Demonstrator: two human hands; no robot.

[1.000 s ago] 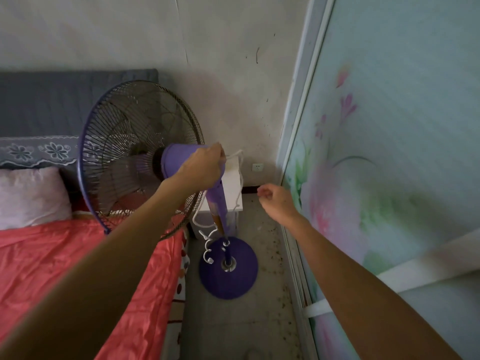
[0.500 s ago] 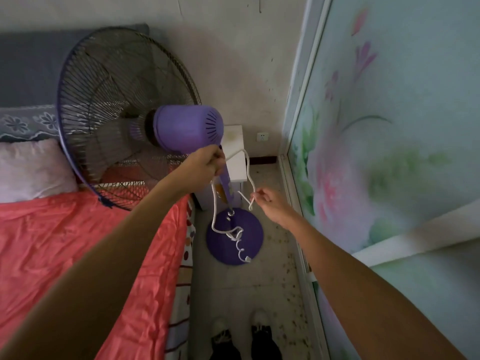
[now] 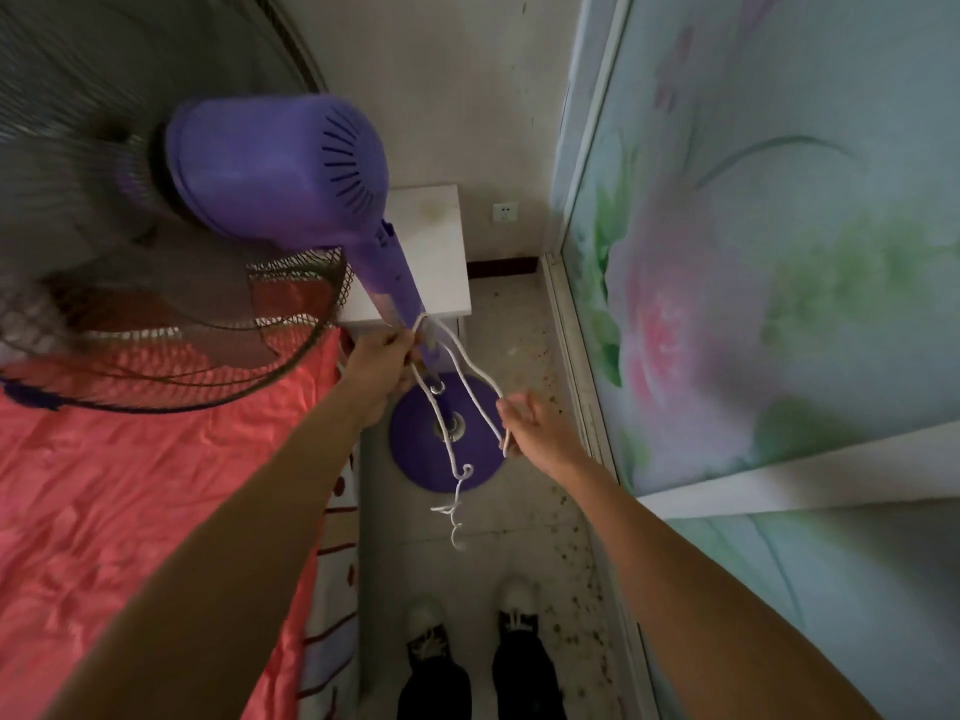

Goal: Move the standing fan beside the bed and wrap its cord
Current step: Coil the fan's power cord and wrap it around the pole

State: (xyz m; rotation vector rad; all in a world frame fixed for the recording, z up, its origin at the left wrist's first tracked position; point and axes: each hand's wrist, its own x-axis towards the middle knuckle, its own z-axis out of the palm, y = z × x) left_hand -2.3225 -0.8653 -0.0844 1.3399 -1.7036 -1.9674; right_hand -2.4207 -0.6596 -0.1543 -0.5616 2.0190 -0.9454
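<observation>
As left hand dropped, cord lengthened.

A purple standing fan fills the frame's upper left, its white cord looping loosely over its round base at centre.

Smooth purple plastic fan with wire-mesh guard; glossy red bedsheet; speckled matt floor.

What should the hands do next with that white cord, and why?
Probably the right hand should carry its loop of cord around the fan's purple pole, where the left hand pins the cord, since the tail still dangles loose over the base.
</observation>
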